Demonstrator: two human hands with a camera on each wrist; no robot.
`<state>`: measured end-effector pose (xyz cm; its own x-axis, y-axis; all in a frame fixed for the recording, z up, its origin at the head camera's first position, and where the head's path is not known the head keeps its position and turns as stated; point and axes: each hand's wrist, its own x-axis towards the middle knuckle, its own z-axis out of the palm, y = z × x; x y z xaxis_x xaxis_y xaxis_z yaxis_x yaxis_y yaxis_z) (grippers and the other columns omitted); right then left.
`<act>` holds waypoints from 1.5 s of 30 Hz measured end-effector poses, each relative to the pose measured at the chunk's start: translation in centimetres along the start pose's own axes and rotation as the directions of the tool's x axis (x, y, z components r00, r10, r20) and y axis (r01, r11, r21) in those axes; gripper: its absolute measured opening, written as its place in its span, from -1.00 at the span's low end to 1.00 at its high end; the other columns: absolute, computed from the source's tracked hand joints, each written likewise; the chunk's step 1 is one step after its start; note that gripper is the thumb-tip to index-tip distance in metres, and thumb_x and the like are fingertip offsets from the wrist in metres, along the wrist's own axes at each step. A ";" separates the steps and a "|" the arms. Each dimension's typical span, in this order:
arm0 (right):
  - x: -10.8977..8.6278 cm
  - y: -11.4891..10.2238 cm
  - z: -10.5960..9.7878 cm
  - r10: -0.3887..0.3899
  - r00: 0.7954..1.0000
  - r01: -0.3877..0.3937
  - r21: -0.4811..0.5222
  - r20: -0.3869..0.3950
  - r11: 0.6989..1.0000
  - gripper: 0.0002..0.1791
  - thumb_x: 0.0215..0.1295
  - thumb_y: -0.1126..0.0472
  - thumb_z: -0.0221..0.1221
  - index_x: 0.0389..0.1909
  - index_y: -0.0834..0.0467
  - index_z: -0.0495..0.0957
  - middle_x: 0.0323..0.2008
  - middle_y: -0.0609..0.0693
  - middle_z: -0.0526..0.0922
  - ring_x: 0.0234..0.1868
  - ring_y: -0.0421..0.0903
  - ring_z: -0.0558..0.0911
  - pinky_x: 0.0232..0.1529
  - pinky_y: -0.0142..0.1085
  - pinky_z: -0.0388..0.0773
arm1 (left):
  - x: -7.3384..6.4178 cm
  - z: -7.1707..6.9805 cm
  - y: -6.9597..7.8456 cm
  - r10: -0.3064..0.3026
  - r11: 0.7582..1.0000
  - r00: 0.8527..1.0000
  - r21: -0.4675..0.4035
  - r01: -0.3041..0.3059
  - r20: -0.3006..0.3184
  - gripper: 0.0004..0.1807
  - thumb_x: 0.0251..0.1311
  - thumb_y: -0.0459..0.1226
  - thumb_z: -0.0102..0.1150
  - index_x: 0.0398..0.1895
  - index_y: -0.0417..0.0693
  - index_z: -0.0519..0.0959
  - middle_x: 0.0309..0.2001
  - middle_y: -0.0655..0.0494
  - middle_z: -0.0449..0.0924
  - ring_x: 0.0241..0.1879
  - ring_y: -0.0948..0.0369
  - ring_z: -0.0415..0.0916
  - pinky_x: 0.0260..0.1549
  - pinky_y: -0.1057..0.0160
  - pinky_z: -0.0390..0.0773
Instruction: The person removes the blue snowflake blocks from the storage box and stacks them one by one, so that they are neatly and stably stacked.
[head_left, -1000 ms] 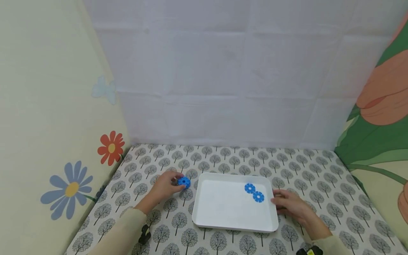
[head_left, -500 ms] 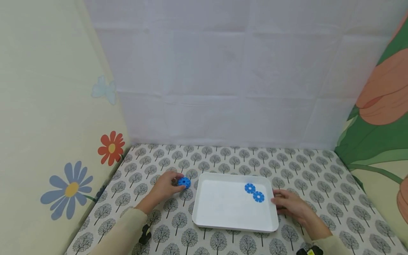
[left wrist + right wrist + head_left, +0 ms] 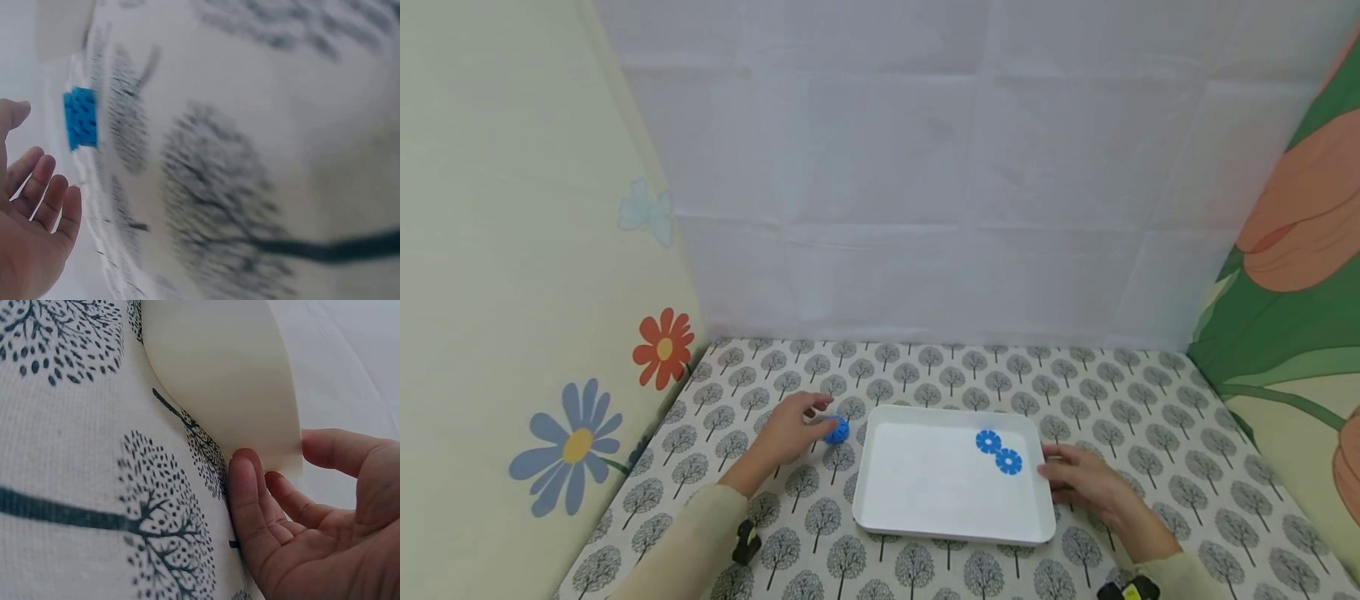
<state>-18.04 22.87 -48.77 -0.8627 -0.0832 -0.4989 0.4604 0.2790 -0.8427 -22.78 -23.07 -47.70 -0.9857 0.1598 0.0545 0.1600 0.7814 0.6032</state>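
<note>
A small stack of blue notched plastic discs (image 3: pixel 838 431) sits on the cloth left of the white tray (image 3: pixel 925 500). My left hand (image 3: pixel 793 429) is beside this stack, thumb and fingers spread apart. In the left wrist view the blue disc stack (image 3: pixel 81 117) stands on the cloth, with a gap between it and the left hand (image 3: pixel 37 212). At the tray's right side, my right hand (image 3: pixel 1086 483) holds the edge. Seen from the right wrist, the thumb (image 3: pixel 331 449) is at the rim and the fingers (image 3: pixel 247 487) are against the outer wall.
Two flat blue notched discs, one (image 3: pixel 988 442) slightly behind the other (image 3: pixel 1009 461), lie in the tray's back right part. A tree-print cloth (image 3: pixel 940 379) covers the table. A white sheet (image 3: pixel 880 208) hangs behind it, and flower-painted walls flank both sides.
My left hand has let go of the blue disc stack, its fingers lifting and spreading. The right hand and the tray stay where they were.
</note>
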 end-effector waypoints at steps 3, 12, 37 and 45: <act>0.0 0.0 0.0 -0.001 1.000 0.001 -0.004 0.006 1.000 -0.34 0.37 0.20 0.25 0.39 0.38 0.30 0.02 0.20 0.66 -0.11 0.00 0.68 -0.06 -0.09 0.65 | 0.2 -0.1 1.1 0.054 0.999 0.999 0.008 -0.054 -0.005 -0.48 0.31 -0.13 0.31 0.29 -0.12 0.55 0.07 -0.06 0.61 0.05 -0.02 0.54 -0.08 -0.03 0.61; -0.1 0.0 0.0 0.013 1.000 -0.013 -0.008 -0.012 1.000 -0.35 0.36 0.19 0.26 0.39 0.36 0.32 0.03 0.21 0.65 -0.10 0.00 0.68 -0.04 -0.10 0.65 | 0.8 1.0 5.8 0.123 0.992 0.992 0.011 -0.123 0.017 -0.52 0.30 -0.12 0.32 0.24 -0.08 0.58 0.08 -0.01 0.61 0.01 0.05 0.55 -0.10 0.04 0.62; -0.1 0.1 0.3 -0.008 0.999 0.007 -0.028 -0.044 1.000 -0.39 0.35 0.18 0.27 0.34 0.33 0.39 0.01 0.18 0.66 -0.11 0.00 0.68 -0.05 -0.10 0.66 | 3.3 6.5 15.3 0.357 0.934 0.893 -0.067 -0.352 0.275 -0.44 0.36 -0.05 0.27 0.37 -0.02 0.48 0.21 -0.03 0.50 0.11 0.02 0.52 -0.04 0.13 0.59; 0.1 0.1 0.2 -0.009 0.999 0.008 -0.025 -0.040 1.000 -0.41 0.36 0.19 0.26 0.33 0.33 0.39 0.02 0.17 0.66 -0.11 0.00 0.68 -0.04 -0.10 0.66 | 4.5 8.3 16.8 0.399 0.907 0.853 -0.004 -0.422 0.338 -0.42 0.32 0.00 0.30 0.37 0.10 0.48 0.28 0.11 0.46 0.12 0.18 0.52 -0.02 0.28 0.57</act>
<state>-18.01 22.66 -48.93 -0.8745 -0.0476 -0.4827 0.4479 0.3025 -0.8414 -24.04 -4.24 -43.89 -0.7586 0.6513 0.0182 0.5607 0.6383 0.5274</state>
